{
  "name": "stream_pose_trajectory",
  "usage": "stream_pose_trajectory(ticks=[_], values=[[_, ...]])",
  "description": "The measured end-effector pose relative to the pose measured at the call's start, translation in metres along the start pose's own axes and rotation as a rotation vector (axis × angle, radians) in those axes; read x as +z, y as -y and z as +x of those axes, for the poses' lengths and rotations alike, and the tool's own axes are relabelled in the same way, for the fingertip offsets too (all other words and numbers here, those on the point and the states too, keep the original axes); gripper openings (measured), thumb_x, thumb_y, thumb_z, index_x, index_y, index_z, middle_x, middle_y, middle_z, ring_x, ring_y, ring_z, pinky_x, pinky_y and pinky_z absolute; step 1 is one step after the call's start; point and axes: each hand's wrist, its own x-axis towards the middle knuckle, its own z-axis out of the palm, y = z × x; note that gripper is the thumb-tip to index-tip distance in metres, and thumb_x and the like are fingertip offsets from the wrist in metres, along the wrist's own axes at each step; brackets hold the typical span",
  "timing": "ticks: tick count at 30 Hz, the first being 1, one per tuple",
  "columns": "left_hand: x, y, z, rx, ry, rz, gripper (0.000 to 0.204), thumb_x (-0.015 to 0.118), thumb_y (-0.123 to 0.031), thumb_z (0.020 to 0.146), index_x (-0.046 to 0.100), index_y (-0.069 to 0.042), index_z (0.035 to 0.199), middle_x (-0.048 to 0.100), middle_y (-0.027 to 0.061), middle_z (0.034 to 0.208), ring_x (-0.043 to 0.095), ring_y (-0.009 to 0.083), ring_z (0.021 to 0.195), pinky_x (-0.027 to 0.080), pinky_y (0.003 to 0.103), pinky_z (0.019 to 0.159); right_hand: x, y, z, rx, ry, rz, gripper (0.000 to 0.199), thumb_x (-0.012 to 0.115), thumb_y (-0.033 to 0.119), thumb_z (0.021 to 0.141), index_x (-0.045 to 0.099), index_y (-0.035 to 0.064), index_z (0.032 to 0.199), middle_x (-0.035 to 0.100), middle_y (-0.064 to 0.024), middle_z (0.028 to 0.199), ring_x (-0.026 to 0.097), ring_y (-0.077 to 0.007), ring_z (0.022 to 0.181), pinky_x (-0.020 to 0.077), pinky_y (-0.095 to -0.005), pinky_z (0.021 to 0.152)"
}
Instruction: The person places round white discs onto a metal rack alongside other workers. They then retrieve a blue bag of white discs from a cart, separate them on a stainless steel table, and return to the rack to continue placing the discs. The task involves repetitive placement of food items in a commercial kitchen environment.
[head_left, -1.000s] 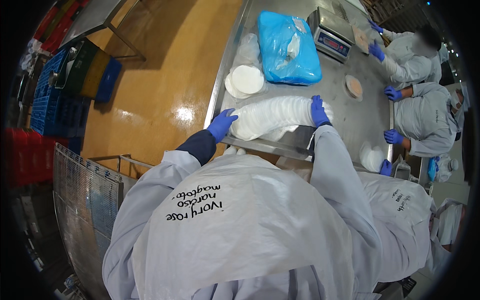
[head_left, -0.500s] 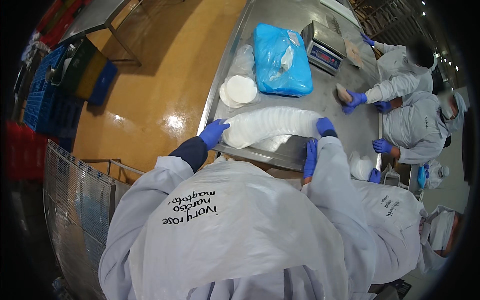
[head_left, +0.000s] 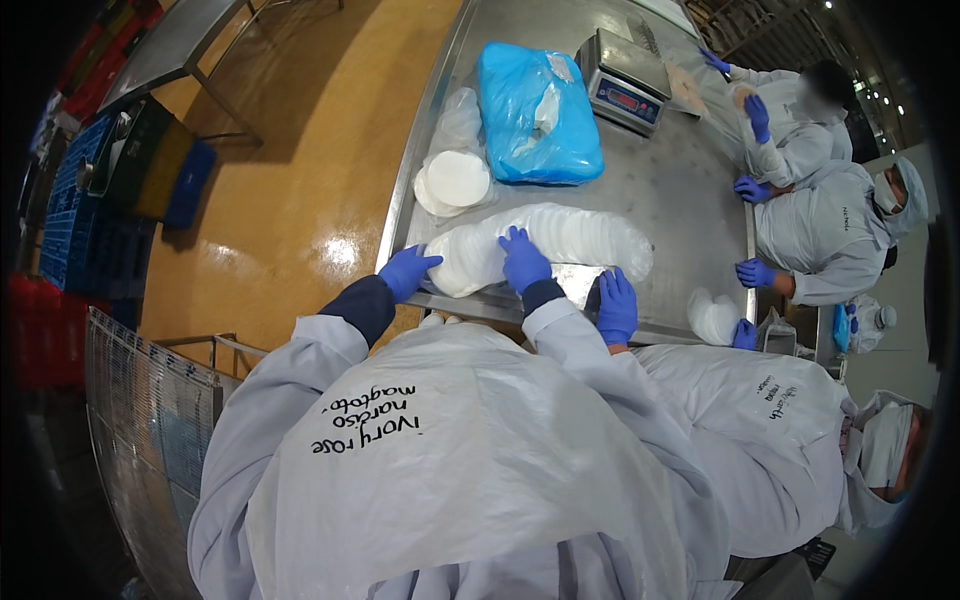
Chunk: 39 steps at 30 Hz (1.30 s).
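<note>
My blue-gloved left hand (head_left: 406,273) touches the left end of a row of overlapping white discs (head_left: 585,235) on the metal table (head_left: 690,190), while my right hand (head_left: 523,262) lies across it, fingers spread. A co-worker's gloved hand (head_left: 617,303) is near its right end. Beyond the row are 1 blue plastic-wrapped package (head_left: 515,150), 1 scale (head_left: 622,95) and some round white sheets (head_left: 458,180).

A blue plastic package (head_left: 535,155) lies just beside a weighing scale (head_left: 622,85). At the left, blue crates (head_left: 72,205) stand near a metal side table (head_left: 180,45); the floor (head_left: 300,190) is yellow-brown. There is also a wire-mesh rack (head_left: 150,420).
</note>
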Motion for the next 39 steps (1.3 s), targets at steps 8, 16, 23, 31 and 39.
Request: stream_pose_trajectory(ticks=[8,16,23,31,39], values=[[0.004,-0.007,0.006,-0.319,0.013,-0.866,0.046,0.063,-0.018,0.089,0.049,-0.001,0.130,0.061,0.0118,0.111,0.062,0.0212,0.098,0.053,0.034,0.080,0.043,0.009,0.006,-0.305,-0.089,-0.426,0.047,0.051,0.015,0.090,0.051,0.0179,0.137,0.039,-0.0081,0.149,0.042,-0.0296,0.133,0.0367,-0.0401,0.108],[-0.010,-0.038,-0.002,-0.357,0.031,-0.690,0.045,0.061,-0.016,0.090,0.050,0.000,0.130,0.062,0.0113,0.118,0.060,0.0195,0.104,0.048,0.031,0.092,0.046,0.012,0.021,-0.243,-0.010,-0.281,0.045,0.041,0.018,0.094,0.043,0.0194,0.139,0.032,-0.0110,0.152,0.035,-0.0285,0.138,0.0377,-0.0455,0.107],[-0.004,-0.019,0.007,-0.314,0.059,-0.568,0.046,0.058,-0.016,0.091,0.048,0.000,0.133,0.061,0.0114,0.118,0.060,0.0210,0.103,0.048,0.034,0.091,0.060,0.024,0.016,-0.442,-0.110,-0.872,0.044,0.043,0.021,0.095,0.044,0.0176,0.139,0.036,-0.0077,0.150,0.033,-0.0238,0.140,0.0378,-0.0427,0.108],[0.003,-0.016,0.018,-0.143,0.199,-0.312,0.055,0.055,-0.025,0.096,0.037,-0.003,0.142,0.047,0.0141,0.139,0.051,0.0253,0.122,0.041,0.037,0.103,-0.017,0.011,0.007,-0.097,0.222,0.675,0.036,0.063,0.023,0.087,0.064,0.0084,0.120,0.067,-0.0112,0.111,0.064,-0.0213,0.099,0.0482,-0.0341,0.091],[0.075,-0.094,0.182,-0.144,0.076,-0.606,0.091,0.079,-0.042,0.075,0.035,0.002,0.141,0.049,0.0209,0.136,0.050,0.0302,0.124,0.042,0.038,0.103,-0.086,-0.307,-0.014,0.758,-0.563,0.461,0.074,0.082,0.029,0.070,0.052,0.0011,0.132,0.060,-0.0200,0.123,0.061,-0.0248,0.107,0.0485,-0.0336,0.093]])
